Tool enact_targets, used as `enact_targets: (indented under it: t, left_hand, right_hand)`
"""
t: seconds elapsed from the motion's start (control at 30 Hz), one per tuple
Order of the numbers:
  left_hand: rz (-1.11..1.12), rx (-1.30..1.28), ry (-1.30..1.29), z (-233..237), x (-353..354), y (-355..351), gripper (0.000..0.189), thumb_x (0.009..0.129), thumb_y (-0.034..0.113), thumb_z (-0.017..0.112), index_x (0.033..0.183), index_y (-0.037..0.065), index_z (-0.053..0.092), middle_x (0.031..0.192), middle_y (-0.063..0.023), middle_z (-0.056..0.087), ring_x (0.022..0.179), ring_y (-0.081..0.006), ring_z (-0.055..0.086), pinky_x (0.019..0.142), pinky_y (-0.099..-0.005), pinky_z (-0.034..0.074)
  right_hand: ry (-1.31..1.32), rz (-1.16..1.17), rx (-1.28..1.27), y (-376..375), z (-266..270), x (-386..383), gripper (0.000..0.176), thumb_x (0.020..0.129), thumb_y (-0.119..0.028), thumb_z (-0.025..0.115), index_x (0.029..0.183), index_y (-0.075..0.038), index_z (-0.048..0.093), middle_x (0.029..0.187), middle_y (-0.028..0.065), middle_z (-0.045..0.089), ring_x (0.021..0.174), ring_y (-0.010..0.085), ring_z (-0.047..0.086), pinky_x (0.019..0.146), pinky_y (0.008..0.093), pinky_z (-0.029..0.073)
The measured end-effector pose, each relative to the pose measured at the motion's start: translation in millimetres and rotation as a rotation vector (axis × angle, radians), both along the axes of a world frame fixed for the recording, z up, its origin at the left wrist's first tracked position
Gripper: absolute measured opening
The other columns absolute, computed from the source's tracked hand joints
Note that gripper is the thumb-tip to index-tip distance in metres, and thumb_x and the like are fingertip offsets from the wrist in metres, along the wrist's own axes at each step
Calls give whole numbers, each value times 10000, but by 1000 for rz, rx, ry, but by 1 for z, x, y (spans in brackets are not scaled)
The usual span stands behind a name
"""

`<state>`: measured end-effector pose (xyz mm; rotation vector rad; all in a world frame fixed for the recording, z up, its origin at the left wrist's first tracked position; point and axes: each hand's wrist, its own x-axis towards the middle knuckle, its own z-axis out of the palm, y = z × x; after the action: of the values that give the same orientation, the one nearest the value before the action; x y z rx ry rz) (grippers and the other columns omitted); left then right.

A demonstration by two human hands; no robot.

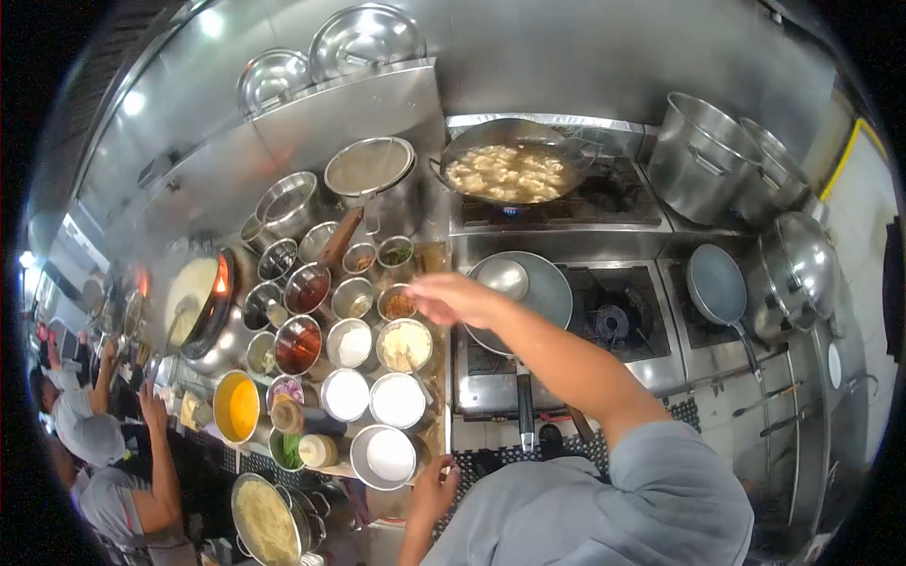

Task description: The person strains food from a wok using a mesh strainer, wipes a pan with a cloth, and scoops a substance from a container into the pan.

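My right hand (442, 300) reaches over the right edge of a small metal bowl of reddish-brown bits (397, 303), its fingers stretched out with nothing visible in them. Low at the counter's front corner, my left hand (434, 487) has curled fingers, right of a metal bowl of white powder (390, 457); what it holds, if anything, is hidden. Nearby are a bowl of pale chopped bits (405, 345), two more bowls of white powder (345, 394) (397, 400) and a bowl of red sauce (298, 345).
A wok of pale pieces in bubbling liquid (510, 174) stands on the back burner. A grey pan (533, 297) holding a metal ladle is in front. Tall pots (698, 160) stand at right, a large pot (269, 519) at lower left. Other people (123, 491) work at far left.
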<state>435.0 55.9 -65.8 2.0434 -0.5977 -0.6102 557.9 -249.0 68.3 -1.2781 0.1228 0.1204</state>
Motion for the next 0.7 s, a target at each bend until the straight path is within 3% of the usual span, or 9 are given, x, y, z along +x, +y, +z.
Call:
enact_targets:
  t: [0.13,0.17,0.2,0.33,0.4,0.47,0.6,0.7]
  left_hand:
    - [-45,3,-102,14,-1,-3,255,848,148,571,1067,17,576,947,-162,630,751,-222,642,661,-300,500]
    - [-10,27,-81,18,-7,-2,272,848,178,574,1072,23,577,974,-166,624,799,-240,637,694,-315,498]
    - [59,50,-58,20,-13,-3,290,848,208,576,1077,29,577,1001,-171,619,847,-257,632,727,-329,496]
    - [245,34,-218,22,-64,3,363,844,281,569,1122,47,558,1058,-181,601,969,-337,581,830,-413,466]
    - [343,87,-218,8,-101,8,371,847,243,555,1160,47,530,1078,-184,590,989,-345,570,842,-414,461]
    - [526,151,-57,17,-153,11,378,846,231,546,1175,48,515,1084,-179,589,998,-349,565,845,-414,458]
    - [833,131,-109,-32,-271,-4,395,840,229,548,1191,54,497,1064,-172,599,993,-335,573,835,-414,461]
    - [1169,122,156,-45,-360,-7,440,827,233,562,1214,45,467,1036,-164,612,991,-323,580,824,-405,464]
  right_hand:
    - [50,210,-24,-14,-5,-100,343,931,-275,496,1163,-23,526,650,-9,485,489,56,412,412,187,306]
    - [128,140,-109,-14,1,-121,333,936,-246,480,1169,-14,524,638,-10,478,496,56,412,424,199,314]
    - [41,173,-146,-17,9,-140,320,937,-220,469,1170,-7,520,621,-15,464,515,64,402,435,201,321]
    - [62,104,-167,-42,10,-177,313,887,-140,484,1153,24,504,627,7,467,454,69,391,371,194,290]
    - [-19,129,-177,-60,-8,-179,396,882,-219,529,1183,30,467,624,-2,456,453,43,385,379,157,323]
    - [-27,256,-125,-53,-8,-176,487,899,-309,515,1240,26,420,665,-26,433,493,32,400,404,145,319]
    - [-21,574,-244,-17,-10,-190,507,896,-327,528,1241,27,417,670,-22,441,514,28,406,410,136,312]
    - [-14,828,-388,18,-15,-214,438,879,-279,549,1181,27,467,640,7,481,457,43,401,397,147,340]
